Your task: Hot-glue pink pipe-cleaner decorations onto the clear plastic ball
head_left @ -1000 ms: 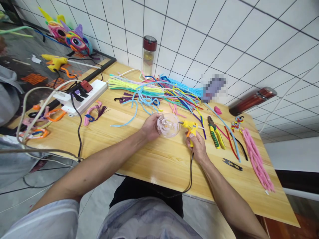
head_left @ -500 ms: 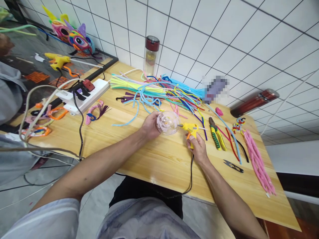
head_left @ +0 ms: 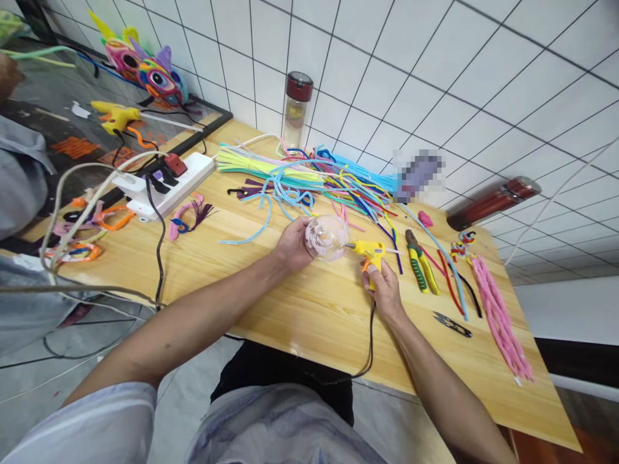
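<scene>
clear bowl [head_left: 327, 238] slightly farther forward

Count recorded as two yellow pistol-shaped glue guns [head_left: 371, 249] [head_left: 116, 117], one clear round vessel [head_left: 329, 237], one transparent bottle with a dark red lid [head_left: 294, 116], one red metallic cylindrical flask [head_left: 492, 202], one pair of green-and-yellow-handled pliers [head_left: 416, 263], one black thread snip [head_left: 453, 325] and one white power strip [head_left: 194, 175].

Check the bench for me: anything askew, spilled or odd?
Mainly the light-blue stems: they curl in a loose tangle beside the straight yellow stems. A pixelated patch near the wall hides whatever is there. I see no spill, and the glue gun sits normally in the right hand.
</scene>
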### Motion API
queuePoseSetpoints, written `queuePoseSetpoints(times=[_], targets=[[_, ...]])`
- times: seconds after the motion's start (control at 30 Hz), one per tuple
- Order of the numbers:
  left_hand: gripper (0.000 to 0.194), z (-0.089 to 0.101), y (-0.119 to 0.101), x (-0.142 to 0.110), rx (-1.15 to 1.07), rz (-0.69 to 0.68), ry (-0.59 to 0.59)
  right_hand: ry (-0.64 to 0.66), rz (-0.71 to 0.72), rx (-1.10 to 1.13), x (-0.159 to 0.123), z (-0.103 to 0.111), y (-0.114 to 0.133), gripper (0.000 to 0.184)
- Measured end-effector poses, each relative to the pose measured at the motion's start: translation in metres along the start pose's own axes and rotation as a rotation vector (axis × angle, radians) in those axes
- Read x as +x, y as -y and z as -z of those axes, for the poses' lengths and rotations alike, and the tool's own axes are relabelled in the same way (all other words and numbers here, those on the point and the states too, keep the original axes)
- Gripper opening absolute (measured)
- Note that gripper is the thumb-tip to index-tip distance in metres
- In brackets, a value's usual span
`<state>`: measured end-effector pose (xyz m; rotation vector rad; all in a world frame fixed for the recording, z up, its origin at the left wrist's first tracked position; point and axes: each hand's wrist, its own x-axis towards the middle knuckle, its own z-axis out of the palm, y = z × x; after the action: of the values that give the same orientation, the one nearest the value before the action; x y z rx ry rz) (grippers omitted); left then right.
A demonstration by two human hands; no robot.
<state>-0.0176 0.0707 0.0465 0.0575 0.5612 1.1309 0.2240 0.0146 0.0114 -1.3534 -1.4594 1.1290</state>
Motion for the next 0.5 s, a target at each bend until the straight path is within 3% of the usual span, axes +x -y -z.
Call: queuePoseSetpoints(times=[0.5], targets=[[0.034,0.0027,0.0009,0.002,-0.024,0.001,-0.017,-0.032,0.029,-0.065,-0.0029,-0.0035,-0.0036,0.045]])
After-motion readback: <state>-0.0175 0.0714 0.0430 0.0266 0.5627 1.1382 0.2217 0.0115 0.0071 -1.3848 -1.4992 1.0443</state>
